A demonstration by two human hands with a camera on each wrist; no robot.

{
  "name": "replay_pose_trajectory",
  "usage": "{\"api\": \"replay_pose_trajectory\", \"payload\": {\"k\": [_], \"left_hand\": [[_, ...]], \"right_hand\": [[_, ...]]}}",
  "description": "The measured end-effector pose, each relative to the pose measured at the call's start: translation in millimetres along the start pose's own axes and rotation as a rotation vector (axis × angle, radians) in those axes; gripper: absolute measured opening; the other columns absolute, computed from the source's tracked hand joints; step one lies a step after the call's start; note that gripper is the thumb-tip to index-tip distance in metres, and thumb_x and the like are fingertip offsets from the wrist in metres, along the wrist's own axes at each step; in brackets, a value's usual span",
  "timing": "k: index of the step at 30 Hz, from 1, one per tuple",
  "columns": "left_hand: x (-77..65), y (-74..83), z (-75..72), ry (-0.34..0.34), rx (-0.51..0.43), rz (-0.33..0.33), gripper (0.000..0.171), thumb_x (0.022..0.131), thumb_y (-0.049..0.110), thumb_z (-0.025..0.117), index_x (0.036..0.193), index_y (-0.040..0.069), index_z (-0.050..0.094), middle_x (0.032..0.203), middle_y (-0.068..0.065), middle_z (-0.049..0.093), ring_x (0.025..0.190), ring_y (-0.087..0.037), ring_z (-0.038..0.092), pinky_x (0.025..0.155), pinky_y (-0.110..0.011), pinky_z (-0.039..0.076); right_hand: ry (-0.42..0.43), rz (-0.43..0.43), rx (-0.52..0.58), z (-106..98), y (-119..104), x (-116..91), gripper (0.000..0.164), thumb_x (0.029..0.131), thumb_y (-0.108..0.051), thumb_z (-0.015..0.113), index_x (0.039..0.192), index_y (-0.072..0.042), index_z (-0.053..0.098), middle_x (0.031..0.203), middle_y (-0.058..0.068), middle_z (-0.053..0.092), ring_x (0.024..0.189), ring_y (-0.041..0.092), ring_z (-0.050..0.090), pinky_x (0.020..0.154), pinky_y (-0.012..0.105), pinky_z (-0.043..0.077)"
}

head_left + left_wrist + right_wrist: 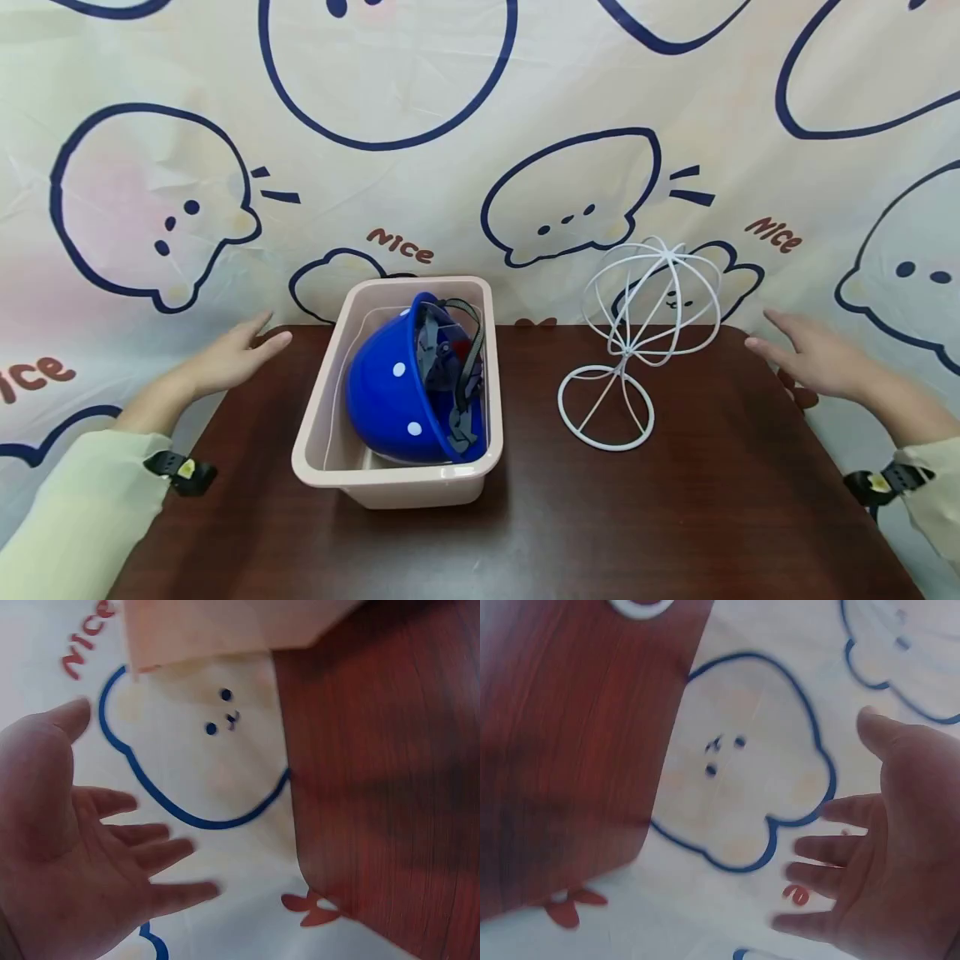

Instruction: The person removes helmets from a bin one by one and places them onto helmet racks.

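Through the head camera I look down on a dark reddish-brown wooden worktop (pixel 600 533) set against a cream cloth backdrop (pixel 420 196) printed with navy cartoon outlines and the word "Nice". My left hand (pixel 234 360) reaches out at the worktop's left edge, and my right hand (pixel 821 357) at its right edge. Both are released: fingers extended and spread, thumbs apart, nothing in either palm, as the wrist views confirm.

Nearest the left hand, left of centre, stands a pale pink-beige rectangular plastic bin (pixel 397 477). In it a glossy blue helmet with white dots (pixel 386 379) lies tipped on its side, its opening facing right. A dark grey webbing strap (pixel 477 335) loops across that opening. Nearest the right hand, but apart from it, a white wire stand (pixel 627 353) rises upright: a flat ring at the bottom, a narrow waist, a cage of curved wires above.

For good handling, I judge that the helmet is best cupped by its hard shell from two sides, rather than drawn up by the strap, which could snag on the bin's rim. The bin walls seem close, so a straight lift would be safest. The stand looks light and easily tipped; any touch there should be gentle, and steadied at the waist.
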State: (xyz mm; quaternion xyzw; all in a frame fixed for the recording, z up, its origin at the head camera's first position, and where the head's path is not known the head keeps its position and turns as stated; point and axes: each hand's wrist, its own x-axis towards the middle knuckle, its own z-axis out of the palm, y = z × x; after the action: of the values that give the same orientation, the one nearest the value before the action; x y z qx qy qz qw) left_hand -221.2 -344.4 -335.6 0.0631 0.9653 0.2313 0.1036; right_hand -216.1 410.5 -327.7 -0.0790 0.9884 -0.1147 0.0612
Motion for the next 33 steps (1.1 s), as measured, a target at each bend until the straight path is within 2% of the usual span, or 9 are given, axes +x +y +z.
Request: {"api": "replay_pose_trajectory", "payload": {"k": [2,5,9,14,19,23,28,33], "left_hand": [[-8.2,0.9,0.5,-0.024,-0.061,0.007,0.085,0.108,0.049,0.04,0.153,-0.018,0.013,0.151,-0.046,0.024,0.136,-0.064,0.029,0.107,-0.076,0.03],[-17.7,2.3,1.4,-0.077,-0.155,0.001,0.08,0.108,0.046,0.044,0.152,-0.017,0.021,0.145,-0.043,0.039,0.131,-0.059,0.043,0.103,-0.07,0.042],[-25.2,2.5,8.1,-0.163,-0.336,-0.027,0.075,0.107,0.042,0.05,0.153,-0.012,0.025,0.145,-0.041,0.043,0.127,-0.051,0.054,0.095,-0.058,0.054],[-30.1,3.3,22.5,-0.271,-0.599,-0.038,0.074,0.105,0.03,0.057,0.154,-0.012,0.022,0.148,-0.039,0.04,0.122,-0.042,0.062,0.09,-0.052,0.059],[-31.3,7.5,35.7,-0.372,-0.8,-0.027,0.075,0.103,0.018,0.06,0.156,-0.011,0.015,0.14,-0.027,0.056,0.117,-0.035,0.066,0.091,-0.056,0.057],[-33.2,11.5,40.1,-0.401,-0.888,-0.001,0.078,0.103,0.013,0.06,0.159,-0.007,0.009,0.132,-0.015,0.065,0.113,-0.03,0.069,0.092,-0.056,0.056],[-35.8,14.8,40.3,-0.407,-0.929,0.02,0.079,0.104,0.012,0.058,0.16,-0.005,0.005,0.128,-0.011,0.067,0.111,-0.028,0.07,0.091,-0.054,0.056],[-36.9,18.6,40.2,-0.392,-0.945,0.012,0.082,0.102,0.009,0.06,0.161,0.001,0.003,0.123,-0.009,0.07,0.11,-0.03,0.07,0.091,-0.052,0.056]], "right_hand": [[-0.027,-0.03,0.036,3,-10,-8,0.081,0.108,-0.046,0.045,0.149,0.021,0.024,0.144,0.05,0.03,0.129,0.066,0.034,0.1,0.079,0.034],[-0.073,-0.046,0.104,10,-27,-23,0.074,0.108,-0.044,0.047,0.148,0.017,0.033,0.142,0.047,0.039,0.124,0.064,0.044,0.092,0.075,0.044],[-0.175,-0.051,0.239,18,-55,-42,0.068,0.108,-0.043,0.046,0.15,0.01,0.036,0.141,0.04,0.047,0.12,0.054,0.055,0.089,0.068,0.051],[-0.308,-0.118,0.477,25,-88,-54,0.06,0.109,-0.033,0.046,0.153,0.005,0.034,0.148,0.035,0.044,0.115,0.042,0.065,0.09,0.056,0.057],[-0.396,-0.161,0.601,30,-119,-58,0.058,0.108,-0.03,0.049,0.154,0.002,0.036,0.153,0.03,0.041,0.119,0.037,0.064,0.092,0.037,0.057],[-0.438,-0.205,0.652,33,-142,-57,0.059,0.108,-0.03,0.051,0.155,0.002,0.035,0.153,0.026,0.043,0.118,0.033,0.065,0.09,0.026,0.054],[-0.432,-0.314,0.705,35,-173,-50,0.057,0.108,-0.028,0.051,0.154,0.002,0.037,0.146,0.024,0.052,0.115,0.027,0.067,0.091,0.026,0.056],[-0.406,-0.359,0.743,38,-207,-40,0.055,0.106,-0.031,0.054,0.152,-0.002,0.042,0.139,0.018,0.059,0.122,0.026,0.063,0.094,0.026,0.055]]}}
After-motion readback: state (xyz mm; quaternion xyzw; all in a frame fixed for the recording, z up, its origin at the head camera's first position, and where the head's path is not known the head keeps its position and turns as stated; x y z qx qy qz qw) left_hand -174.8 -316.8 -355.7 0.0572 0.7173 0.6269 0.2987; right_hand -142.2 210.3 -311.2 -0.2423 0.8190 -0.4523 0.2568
